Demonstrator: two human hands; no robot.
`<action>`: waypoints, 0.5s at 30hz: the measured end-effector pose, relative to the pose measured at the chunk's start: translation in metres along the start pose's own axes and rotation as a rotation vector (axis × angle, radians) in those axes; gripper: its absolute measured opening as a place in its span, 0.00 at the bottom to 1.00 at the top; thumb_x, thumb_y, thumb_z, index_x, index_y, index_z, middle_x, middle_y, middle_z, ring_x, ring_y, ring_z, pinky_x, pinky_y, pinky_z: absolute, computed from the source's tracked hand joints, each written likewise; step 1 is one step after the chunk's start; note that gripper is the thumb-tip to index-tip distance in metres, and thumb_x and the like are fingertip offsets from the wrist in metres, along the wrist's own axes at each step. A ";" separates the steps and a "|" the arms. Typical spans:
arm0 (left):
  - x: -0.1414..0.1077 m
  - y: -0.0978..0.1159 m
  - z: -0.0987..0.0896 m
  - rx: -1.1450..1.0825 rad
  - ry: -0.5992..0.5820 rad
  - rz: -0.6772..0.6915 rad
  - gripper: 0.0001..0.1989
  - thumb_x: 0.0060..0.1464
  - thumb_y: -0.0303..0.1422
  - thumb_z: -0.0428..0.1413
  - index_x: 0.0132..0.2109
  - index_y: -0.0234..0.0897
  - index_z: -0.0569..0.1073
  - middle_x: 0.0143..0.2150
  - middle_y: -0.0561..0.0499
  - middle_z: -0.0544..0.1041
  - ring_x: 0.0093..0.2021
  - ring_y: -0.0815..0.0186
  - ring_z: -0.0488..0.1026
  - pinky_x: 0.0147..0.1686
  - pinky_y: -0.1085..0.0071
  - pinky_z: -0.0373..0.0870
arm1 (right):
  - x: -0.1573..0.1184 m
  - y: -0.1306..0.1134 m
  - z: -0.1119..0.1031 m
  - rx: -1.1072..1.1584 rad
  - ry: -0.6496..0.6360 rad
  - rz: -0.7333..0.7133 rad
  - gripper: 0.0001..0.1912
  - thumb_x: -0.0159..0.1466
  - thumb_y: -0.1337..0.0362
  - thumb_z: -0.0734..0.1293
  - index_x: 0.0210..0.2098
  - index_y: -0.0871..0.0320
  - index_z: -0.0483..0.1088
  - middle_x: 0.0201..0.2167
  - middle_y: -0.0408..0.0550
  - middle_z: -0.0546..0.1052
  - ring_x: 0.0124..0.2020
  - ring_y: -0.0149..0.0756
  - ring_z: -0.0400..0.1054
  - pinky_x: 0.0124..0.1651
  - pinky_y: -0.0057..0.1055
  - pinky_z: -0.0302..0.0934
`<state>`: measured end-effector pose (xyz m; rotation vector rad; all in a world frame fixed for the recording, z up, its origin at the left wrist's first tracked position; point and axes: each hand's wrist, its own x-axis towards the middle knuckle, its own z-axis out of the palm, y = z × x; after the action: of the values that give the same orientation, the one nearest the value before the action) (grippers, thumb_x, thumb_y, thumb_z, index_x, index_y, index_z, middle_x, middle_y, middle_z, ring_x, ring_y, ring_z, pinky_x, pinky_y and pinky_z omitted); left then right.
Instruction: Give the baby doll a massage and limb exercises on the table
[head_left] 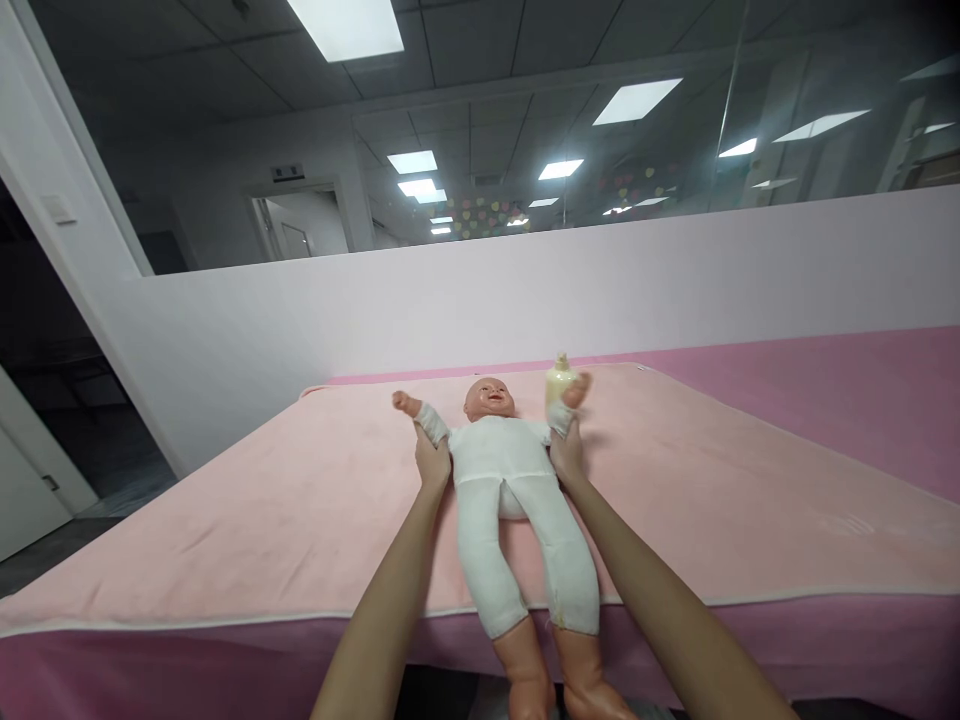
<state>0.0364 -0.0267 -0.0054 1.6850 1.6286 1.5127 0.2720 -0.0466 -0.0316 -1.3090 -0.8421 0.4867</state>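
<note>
Step in hand: both of the doll's arms are held out and raised, the doll (501, 450) lying on its back in the middle of the frame, legs toward the lower edge.
Left grip: the left hand (433, 462) looks closed around the sleeved arm left of centre; the fingertips are hidden.
Right grip: the right hand (568, 455) seems likewise clamped on the other sleeve, right of centre.
Next move: any further shift of the arms would call for an even, light hold on both sides.
Doll: smooth, glossy head, fists and feet, plastic-looking; torso and limbs in matte white cloth, seamed at the waist, with loose threads at one leg cuff.
Bottle: pale yellow, rounded, narrow-topped; the bottle (556, 382) stands behind the raised fist on the right, which is blurred.
Towel: soft-looking pink cloth, white-hemmed and faintly creased; the towel (337, 500) covers much of the smooth, deeper-pink bench (862, 410).
</note>
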 end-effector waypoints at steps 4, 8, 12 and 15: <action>-0.008 0.012 -0.004 0.406 -0.125 0.185 0.31 0.52 0.23 0.46 0.60 0.54 0.61 0.56 0.47 0.66 0.42 0.59 0.72 0.37 0.66 0.66 | -0.006 -0.008 -0.004 -0.236 -0.161 -0.236 0.27 0.50 0.73 0.53 0.44 0.57 0.74 0.46 0.49 0.74 0.50 0.39 0.65 0.54 0.34 0.57; -0.011 0.018 -0.006 0.496 -0.173 0.221 0.32 0.51 0.21 0.45 0.60 0.56 0.61 0.56 0.49 0.66 0.41 0.60 0.72 0.35 0.67 0.66 | -0.009 -0.012 -0.006 -0.251 -0.166 -0.248 0.25 0.48 0.71 0.55 0.41 0.56 0.75 0.43 0.48 0.76 0.46 0.39 0.67 0.49 0.32 0.59; -0.007 0.013 -0.005 0.286 -0.126 0.154 0.28 0.52 0.27 0.47 0.60 0.48 0.61 0.51 0.45 0.70 0.47 0.56 0.70 0.40 0.65 0.66 | -0.006 -0.009 -0.005 -0.184 -0.094 -0.093 0.20 0.49 0.66 0.57 0.39 0.56 0.73 0.38 0.47 0.77 0.39 0.40 0.69 0.41 0.32 0.62; 0.000 0.002 0.001 0.020 -0.035 0.045 0.25 0.52 0.33 0.51 0.58 0.44 0.62 0.47 0.45 0.73 0.46 0.56 0.70 0.42 0.64 0.66 | -0.001 -0.003 -0.003 -0.091 -0.061 -0.004 0.19 0.52 0.60 0.59 0.41 0.57 0.70 0.35 0.48 0.76 0.34 0.40 0.69 0.34 0.31 0.62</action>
<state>0.0382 -0.0271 -0.0040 1.7601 1.6033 1.4838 0.2731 -0.0499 -0.0294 -1.3816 -0.9262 0.4921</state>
